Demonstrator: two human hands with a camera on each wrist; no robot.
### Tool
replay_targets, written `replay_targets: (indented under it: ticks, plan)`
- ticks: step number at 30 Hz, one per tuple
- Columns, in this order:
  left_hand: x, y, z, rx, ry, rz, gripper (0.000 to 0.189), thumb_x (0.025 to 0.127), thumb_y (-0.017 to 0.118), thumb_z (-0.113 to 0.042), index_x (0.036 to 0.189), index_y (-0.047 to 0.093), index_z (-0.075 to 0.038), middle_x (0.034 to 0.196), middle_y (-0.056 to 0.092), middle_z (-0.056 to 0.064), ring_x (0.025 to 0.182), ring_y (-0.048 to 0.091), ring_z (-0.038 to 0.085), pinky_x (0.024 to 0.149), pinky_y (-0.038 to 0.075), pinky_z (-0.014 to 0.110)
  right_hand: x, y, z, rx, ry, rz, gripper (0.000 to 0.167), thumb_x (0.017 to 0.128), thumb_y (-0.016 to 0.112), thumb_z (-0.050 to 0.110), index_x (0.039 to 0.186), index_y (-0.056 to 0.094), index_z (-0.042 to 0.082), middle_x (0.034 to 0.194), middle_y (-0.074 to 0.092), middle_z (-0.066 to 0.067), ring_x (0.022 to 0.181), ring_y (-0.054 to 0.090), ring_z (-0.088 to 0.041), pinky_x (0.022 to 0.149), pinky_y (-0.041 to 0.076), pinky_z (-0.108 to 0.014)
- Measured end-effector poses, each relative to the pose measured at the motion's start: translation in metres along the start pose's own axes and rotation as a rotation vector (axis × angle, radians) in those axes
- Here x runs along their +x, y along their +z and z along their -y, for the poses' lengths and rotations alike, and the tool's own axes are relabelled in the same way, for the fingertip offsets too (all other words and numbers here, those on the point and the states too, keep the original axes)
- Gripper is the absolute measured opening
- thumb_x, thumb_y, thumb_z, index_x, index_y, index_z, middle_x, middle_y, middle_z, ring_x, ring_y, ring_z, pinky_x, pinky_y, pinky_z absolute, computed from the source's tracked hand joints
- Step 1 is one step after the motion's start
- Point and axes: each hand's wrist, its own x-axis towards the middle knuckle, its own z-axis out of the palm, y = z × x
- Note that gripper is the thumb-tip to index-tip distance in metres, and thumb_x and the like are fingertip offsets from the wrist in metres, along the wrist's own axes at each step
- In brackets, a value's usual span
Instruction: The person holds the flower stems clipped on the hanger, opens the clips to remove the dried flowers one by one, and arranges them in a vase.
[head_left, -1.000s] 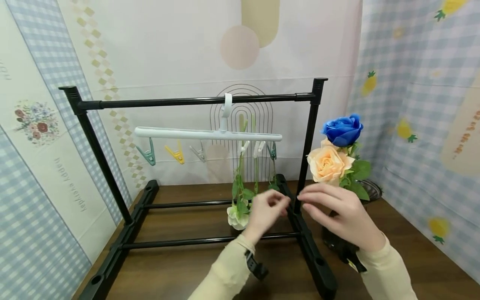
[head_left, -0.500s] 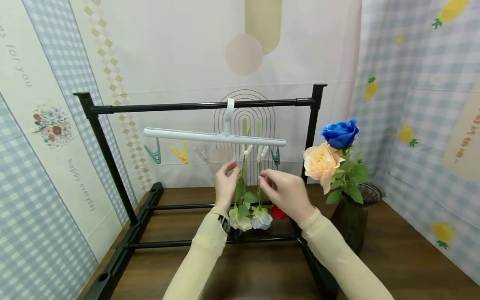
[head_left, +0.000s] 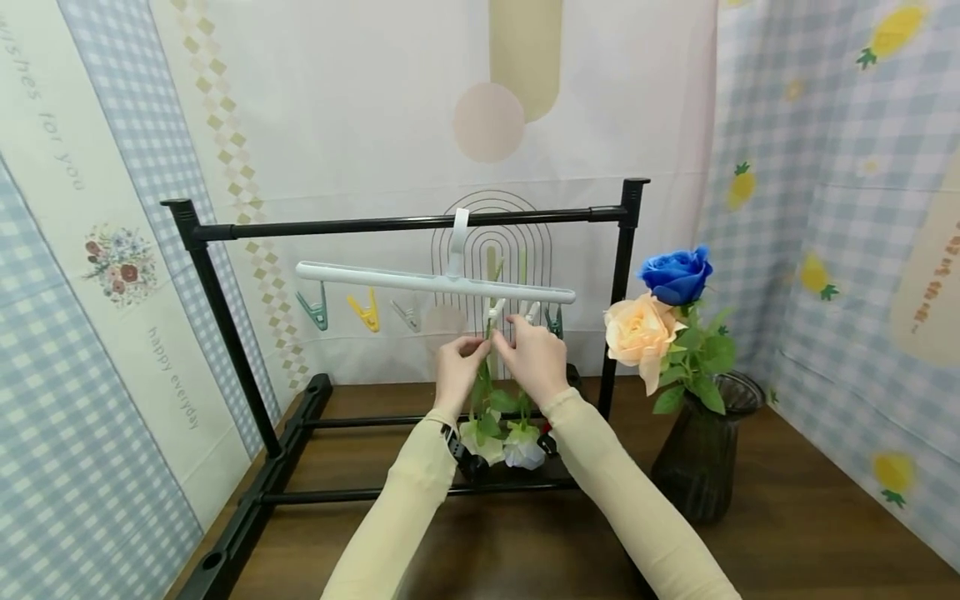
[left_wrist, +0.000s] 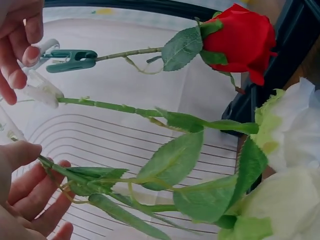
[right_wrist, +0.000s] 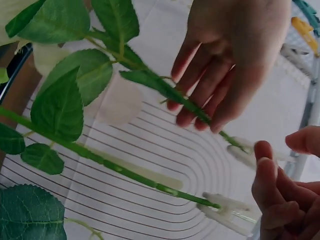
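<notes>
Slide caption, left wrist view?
Left hand holding a leafy green stem; red rose gripped by a dark green plastic clip.

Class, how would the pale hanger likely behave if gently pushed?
The pale hanger would probably swing or tilt, since a single hook hangs it from the black bar. It may dip readily at the end bearing the clipped flowers, which hangs lower. It might slide too, as the bar looks smooth.

Head view is showing bright, even light, soft shadow darkening worktop (head_left: 480,558) toward front edge; wrist views are looking dimmer, left hand (right_wrist: 232,60) showing shaded.
</notes>
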Motion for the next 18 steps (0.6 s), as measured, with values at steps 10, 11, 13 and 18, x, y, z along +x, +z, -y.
replay_targets:
  ticks: [10,11,13,18]
  plan:
    - [-0.004,0.003,0.005,-0.040,0.001,-0.012,0.021,0.093,0.066,-0.022,0.104,0.074,-0.005,0.100,0.074,0.013,0.095,0.069,0.026,0.083,0.055,0.038,0.025,0.014,-0.004,-0.041,0.069,-0.050,0.048,0.092,0.062,0.046,0.102,0.072,0.000,0.046,0.053,-0.007,0.036,0.030,-0.010,0.038,0.020,-0.020]
    - [-0.004,0.003,0.005,-0.042,0.002,-0.010,0.021,0.093,0.066,-0.022,0.104,0.074,-0.005,0.100,0.074,0.013,0.095,0.069,0.026,0.083,0.055,0.038,0.027,0.014,-0.004,-0.038,0.080,-0.054,0.049,0.092,0.061,0.048,0.101,0.072,0.001,0.046,0.052,-0.006,0.037,0.030,-0.009,0.038,0.020,-0.020]
    - [-0.005,0.003,0.005,-0.044,0.004,-0.003,0.021,0.093,0.066,-0.021,0.104,0.074,-0.005,0.100,0.074,0.013,0.094,0.069,0.026,0.083,0.056,0.038,0.031,0.013,-0.005,-0.014,0.094,-0.052,0.049,0.091,0.062,0.049,0.100,0.074,0.002,0.046,0.051,-0.004,0.038,0.030,-0.009,0.038,0.020,-0.020]
    - [-0.005,0.002,0.005,-0.030,0.010,0.011,0.022,0.092,0.067,-0.023,0.103,0.075,-0.006,0.100,0.075,0.013,0.095,0.070,0.026,0.082,0.056,0.039,0.034,0.015,-0.005,0.053,0.112,-0.043,0.046,0.090,0.064,0.047,0.097,0.075,0.003,0.047,0.051,-0.004,0.039,0.032,-0.009,0.040,0.020,-0.020]
